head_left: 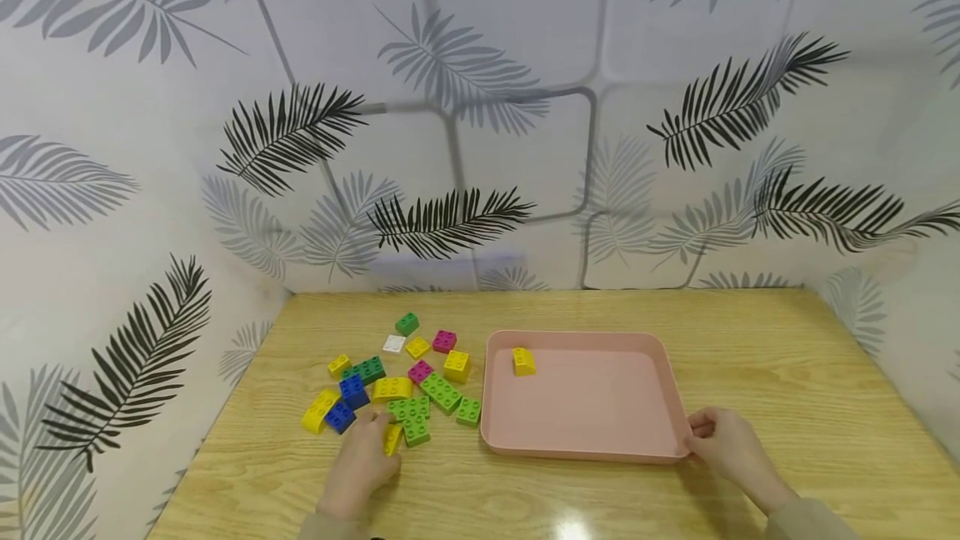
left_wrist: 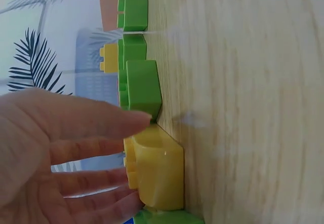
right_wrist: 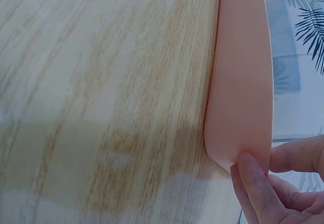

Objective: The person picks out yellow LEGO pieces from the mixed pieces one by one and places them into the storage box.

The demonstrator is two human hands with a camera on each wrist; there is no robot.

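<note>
Yellow brick (head_left: 392, 440) on wooden table (head_left: 465, 486), left, at near side of brick cluster (head_left: 440, 392), just beside light-green brick (head_left: 416, 431). Left hand (head_left: 363, 453) around it, thumb apart from fingers; cannot tell whether grasping. Right hand (head_left: 724, 442) pinches near right corner of pink tray (head_left: 585, 411). Another yellow piece (head_left: 523, 362) lies in tray, far left.

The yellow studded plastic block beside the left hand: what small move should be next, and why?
Probably the left hand should close gently on the yellow block: its thumb and nearly straight fingers are beside it, no firm grip is clear, and the block rests on the wood-grain table.
</note>
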